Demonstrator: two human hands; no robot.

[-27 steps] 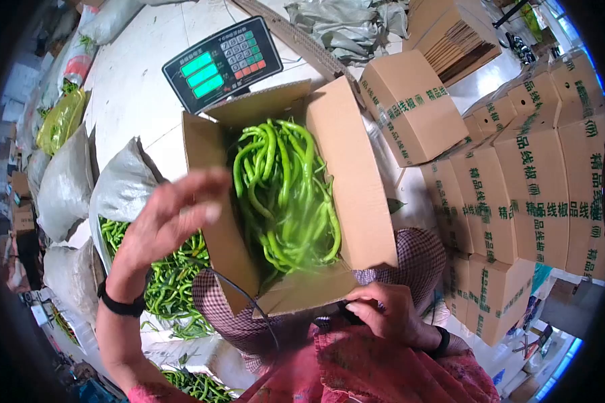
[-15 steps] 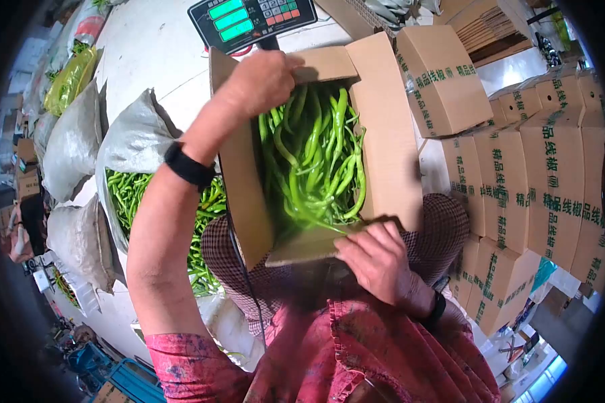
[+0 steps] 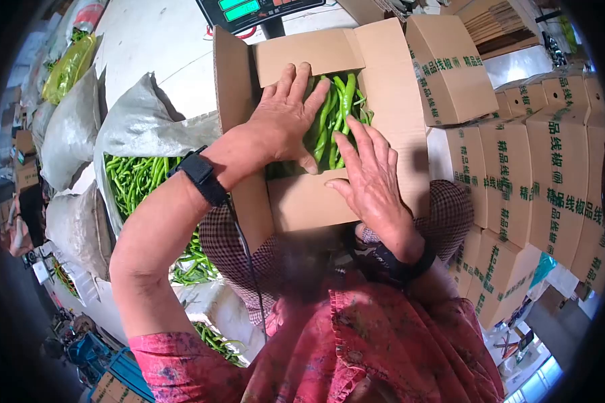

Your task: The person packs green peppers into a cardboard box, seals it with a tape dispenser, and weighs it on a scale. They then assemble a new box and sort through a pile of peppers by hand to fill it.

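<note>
Long green chili peppers (image 3: 343, 107) lie inside an open cardboard box (image 3: 391, 107) between my knees. My left hand (image 3: 284, 124) rests over the left side of the peppers, fingers spread. Part of them is hidden beneath it. On the right my right hand (image 3: 375, 176) is open too, its fingertips at the peppers and its thumb over the front flap (image 3: 309, 205). The far flap (image 3: 306, 51) and the front flap lean inward over the contents, while the side flaps stand up and outward.
Beyond the box is a digital scale display (image 3: 249, 10) with green readouts. Printed cartons (image 3: 507, 168) are stacked on the right, and one closed carton (image 3: 450, 67) adjoins the box. To the left, an open sack (image 3: 138, 181) of peppers stands beside closed sacks (image 3: 74, 138). A cable (image 3: 245, 245) hangs near my left knee.
My left hand has left the far flap and come down onto the peppers. My right hand has moved from the front flap up to the peppers. The front flap now folds inward.
</note>
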